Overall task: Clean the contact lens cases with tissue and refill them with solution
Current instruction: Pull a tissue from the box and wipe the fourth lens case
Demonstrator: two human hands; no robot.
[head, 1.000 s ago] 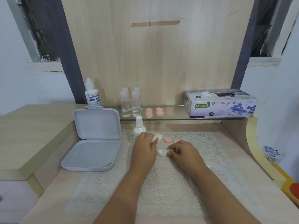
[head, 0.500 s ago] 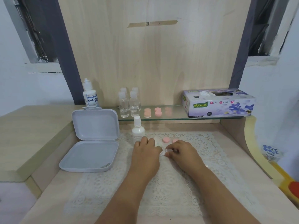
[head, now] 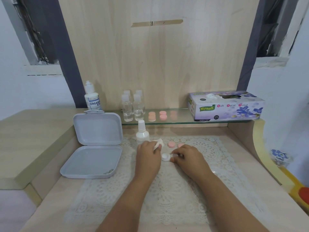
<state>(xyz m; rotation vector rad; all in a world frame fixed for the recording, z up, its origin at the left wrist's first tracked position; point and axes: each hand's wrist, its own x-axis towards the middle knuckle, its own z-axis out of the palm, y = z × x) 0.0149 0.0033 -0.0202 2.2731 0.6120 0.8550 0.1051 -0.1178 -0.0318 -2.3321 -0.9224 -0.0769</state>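
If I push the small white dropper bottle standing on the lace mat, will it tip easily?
Probably yes. The dropper bottle is tall and narrow, and it looks like light plastic. It stands upright on the uneven lace mat, so a push near its cap would likely topple it; lying down, its round body might roll.

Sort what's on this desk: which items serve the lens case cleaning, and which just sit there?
In use: white lens case, tissue wad, pink caps, small solution bottle, tissue box.
Idle: open grey box, clear bottles, lace mat.
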